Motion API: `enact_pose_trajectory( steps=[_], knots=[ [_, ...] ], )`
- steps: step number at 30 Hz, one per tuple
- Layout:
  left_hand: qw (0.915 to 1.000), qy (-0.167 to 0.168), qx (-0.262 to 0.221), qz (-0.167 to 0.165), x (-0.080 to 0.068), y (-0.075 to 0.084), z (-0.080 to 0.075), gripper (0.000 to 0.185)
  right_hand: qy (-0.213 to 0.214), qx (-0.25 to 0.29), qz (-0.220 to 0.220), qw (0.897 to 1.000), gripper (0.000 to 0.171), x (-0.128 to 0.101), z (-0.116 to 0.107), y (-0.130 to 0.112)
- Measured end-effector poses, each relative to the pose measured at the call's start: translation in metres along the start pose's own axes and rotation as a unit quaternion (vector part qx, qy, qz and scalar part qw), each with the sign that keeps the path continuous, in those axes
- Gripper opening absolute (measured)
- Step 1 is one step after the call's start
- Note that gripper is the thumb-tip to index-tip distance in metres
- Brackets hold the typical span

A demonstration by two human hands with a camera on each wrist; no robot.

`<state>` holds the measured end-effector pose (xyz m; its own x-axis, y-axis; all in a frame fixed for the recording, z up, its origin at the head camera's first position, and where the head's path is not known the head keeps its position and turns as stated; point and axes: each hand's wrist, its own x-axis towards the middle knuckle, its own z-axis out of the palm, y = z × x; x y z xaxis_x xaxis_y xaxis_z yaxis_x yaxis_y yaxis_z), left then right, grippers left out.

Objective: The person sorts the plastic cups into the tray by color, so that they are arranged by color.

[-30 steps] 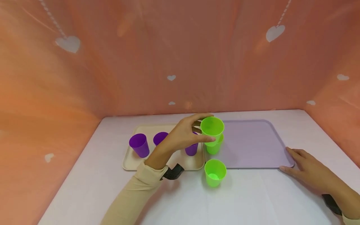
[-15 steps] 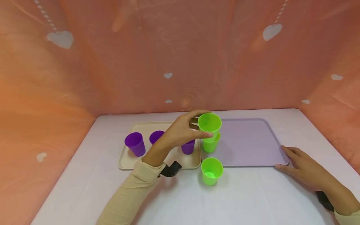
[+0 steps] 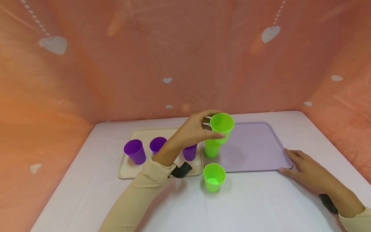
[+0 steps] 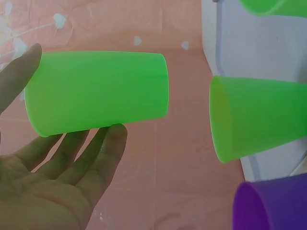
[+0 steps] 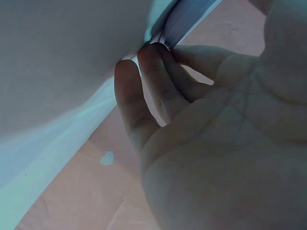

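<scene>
My left hand grips a light green plastic cup by its side, thumb in front and fingers behind. In the left wrist view this green cup lies between thumb and fingers, apart from another green cup. That second green cup stands on the left end of a lilac tray, partly covered by the held one. A third green cup stands on the white table before the trays. My right hand touches the lilac tray's near right corner, fingers nearly straight in the right wrist view.
Left of the lilac tray lies a cream tray, side by side with it. It bears purple cups, partly behind my left forearm. White cloth covers the table, and orange curtain with hearts surrounds it.
My left hand has carried the held cup a little to the right over the lilac tray. The head view has shifted slightly; my right hand stays at the tray corner.
</scene>
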<state>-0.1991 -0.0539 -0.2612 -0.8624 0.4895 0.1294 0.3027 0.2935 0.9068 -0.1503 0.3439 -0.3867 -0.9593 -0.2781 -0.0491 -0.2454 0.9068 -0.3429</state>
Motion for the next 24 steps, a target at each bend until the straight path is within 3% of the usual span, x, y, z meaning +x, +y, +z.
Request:
enact_pose_trajectory(
  steps=[8, 24],
  knots=[
    [0.9990, -0.040, 0.011, 0.013, 0.022, 0.002, 0.012, 0.067, 0.001, 0.001, 0.004, 1.000, 0.095, 0.000, 0.000, 0.000],
    [0.9942, -0.077, 0.074, -0.014, 0.050, -0.015, 0.031, 0.066, 0.011, 0.001, -0.002, 1.000, 0.093, -0.004, -0.002, -0.004]
  ],
)
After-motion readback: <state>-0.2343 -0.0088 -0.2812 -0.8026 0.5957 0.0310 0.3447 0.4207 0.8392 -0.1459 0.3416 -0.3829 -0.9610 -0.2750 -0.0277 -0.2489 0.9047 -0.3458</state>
